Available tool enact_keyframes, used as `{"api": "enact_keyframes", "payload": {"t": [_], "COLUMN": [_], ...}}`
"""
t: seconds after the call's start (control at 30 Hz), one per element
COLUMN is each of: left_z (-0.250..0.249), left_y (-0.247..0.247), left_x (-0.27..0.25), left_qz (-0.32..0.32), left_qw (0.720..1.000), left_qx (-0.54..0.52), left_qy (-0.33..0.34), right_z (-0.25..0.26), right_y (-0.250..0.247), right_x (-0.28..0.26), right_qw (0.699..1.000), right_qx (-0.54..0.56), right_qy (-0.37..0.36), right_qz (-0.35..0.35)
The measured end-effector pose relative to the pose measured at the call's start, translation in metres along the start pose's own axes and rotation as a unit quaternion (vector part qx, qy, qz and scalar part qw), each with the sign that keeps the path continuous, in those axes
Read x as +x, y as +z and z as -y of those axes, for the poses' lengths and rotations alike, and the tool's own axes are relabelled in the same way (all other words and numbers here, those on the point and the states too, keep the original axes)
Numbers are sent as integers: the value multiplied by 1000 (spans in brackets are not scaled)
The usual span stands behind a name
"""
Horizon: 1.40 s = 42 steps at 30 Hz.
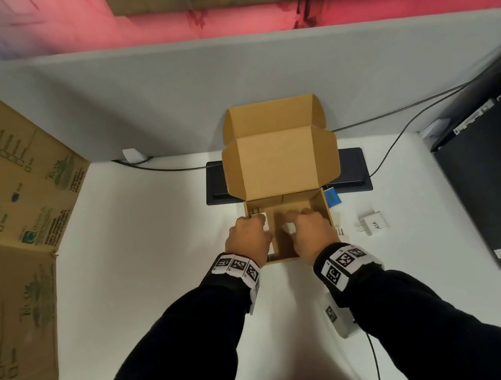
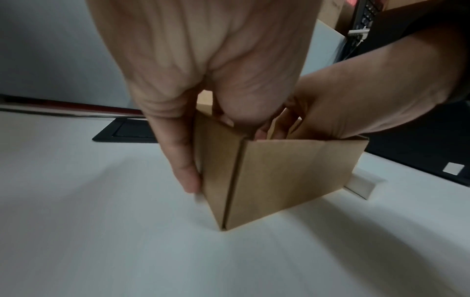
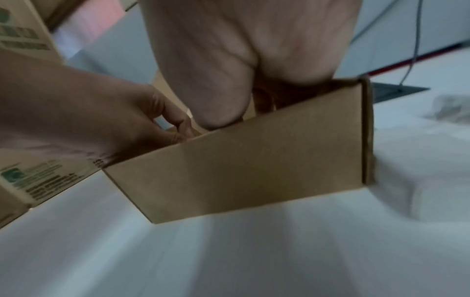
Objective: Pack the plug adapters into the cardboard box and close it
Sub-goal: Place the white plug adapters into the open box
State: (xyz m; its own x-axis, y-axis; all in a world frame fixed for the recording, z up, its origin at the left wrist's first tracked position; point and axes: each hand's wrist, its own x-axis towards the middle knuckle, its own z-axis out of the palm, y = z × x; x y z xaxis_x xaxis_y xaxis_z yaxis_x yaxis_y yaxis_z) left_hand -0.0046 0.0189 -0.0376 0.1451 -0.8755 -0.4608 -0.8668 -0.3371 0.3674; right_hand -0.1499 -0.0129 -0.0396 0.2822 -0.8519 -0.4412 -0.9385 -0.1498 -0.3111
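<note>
A small cardboard box point(image 1: 318, 205) stands on the white desk, its lid point(image 1: 280, 158) up at the back. My left hand point(image 1: 250, 238) reaches over the box's left wall and holds a white plug adapter point(image 1: 260, 220) inside; one finger point(image 2: 184, 166) runs down the outside of the wall. My right hand point(image 1: 310, 230) is in the box's middle, its fingers curled round another white adapter point(image 1: 288, 227). The wrist views show the box point(image 2: 292, 170) point(image 3: 254, 160) from outside, so its contents are hidden there. One more adapter point(image 1: 372, 222) lies right of the box, another point(image 1: 342, 233) against its right wall.
Large printed cartons point(image 1: 8, 186) stand along the left. Behind the box lies a black cable port point(image 1: 353, 168) with a blue card point(image 1: 333, 196) beside it. A black computer case point(image 1: 491, 181) fills the right side. A grey partition point(image 1: 170, 99) closes the back.
</note>
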Motion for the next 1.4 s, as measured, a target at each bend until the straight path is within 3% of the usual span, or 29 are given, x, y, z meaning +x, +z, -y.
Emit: {"api": "enact_keyframes", "payload": {"t": [0.27, 0.5, 0.73, 1.27, 1.4], "left_z": [3, 15, 17, 13, 13], "left_y": [-3, -2, 1, -5, -6], "left_x": [9, 13, 17, 15, 15], "left_qz": [-27, -23, -12, 19, 26], "left_qw": [997, 995, 997, 998, 998], "left_qx": [-49, -86, -69, -60, -53], "left_qy": [-54, -39, -22, -10, -7], "right_z": [0, 6, 7, 13, 16], "right_y": [8, 13, 18, 14, 4], "right_x": [8, 17, 22, 23, 19], "right_qw": [994, 985, 977, 976, 995], "right_qx": [102, 167, 209, 208, 69], "right_qy": [2, -39, -22, -34, -51], "right_qz": [-34, -19, -38, -54, -51]}}
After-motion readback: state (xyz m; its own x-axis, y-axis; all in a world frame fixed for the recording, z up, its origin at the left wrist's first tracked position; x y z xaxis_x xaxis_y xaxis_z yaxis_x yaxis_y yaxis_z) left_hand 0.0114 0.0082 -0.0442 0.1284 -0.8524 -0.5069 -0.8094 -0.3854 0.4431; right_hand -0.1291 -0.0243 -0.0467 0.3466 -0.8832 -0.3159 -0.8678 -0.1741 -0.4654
